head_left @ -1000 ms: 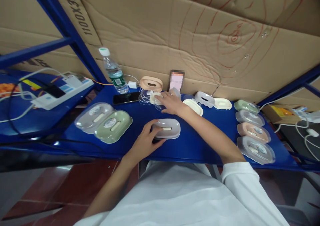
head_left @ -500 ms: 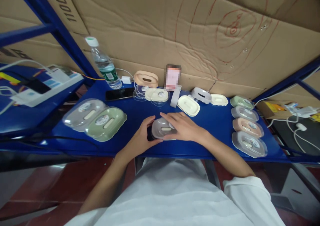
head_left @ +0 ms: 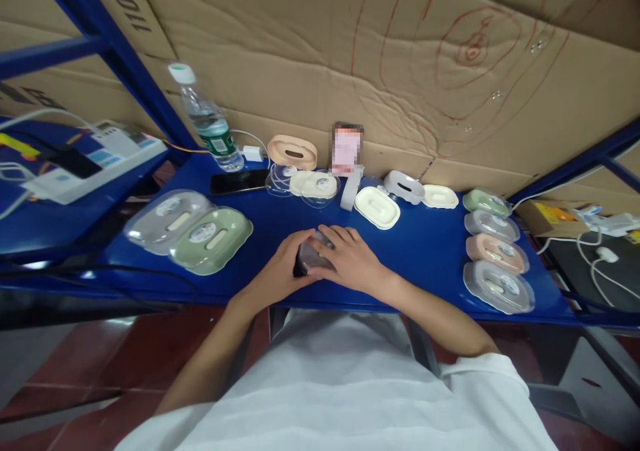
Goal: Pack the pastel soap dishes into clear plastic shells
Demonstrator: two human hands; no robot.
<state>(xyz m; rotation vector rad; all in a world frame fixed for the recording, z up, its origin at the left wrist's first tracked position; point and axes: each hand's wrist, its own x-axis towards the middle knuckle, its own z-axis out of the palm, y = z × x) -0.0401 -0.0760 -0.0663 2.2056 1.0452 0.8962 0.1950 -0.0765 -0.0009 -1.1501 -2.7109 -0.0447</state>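
Both hands are around a grey soap box point(head_left: 313, 258) low over the blue table, near its front edge. My left hand point(head_left: 281, 266) cups the left side, with its thumb along the near edge. My right hand point(head_left: 354, 259) lies across the top and right side, fingers bent over it, so much of the box is hidden. Beyond the hands lie a cream soap tray point(head_left: 377, 208), a grey soap box shell point(head_left: 404, 187) and another cream tray point(head_left: 440, 196). Cream pieces with clear lids point(head_left: 320, 184) lie to the left of these.
On the left are a grey soap box point(head_left: 163, 221) and a green one point(head_left: 213, 241). Several soap boxes point(head_left: 497, 251) line the right side. At the back stand a water bottle point(head_left: 215, 138), a peach shell point(head_left: 293, 152) and a propped phone point(head_left: 347, 148). A dark phone point(head_left: 239, 182) lies flat.
My right hand has shifted left over the grey soap box and now covers more of its top. My left hand stays on its left side. The camera view has moved slightly.
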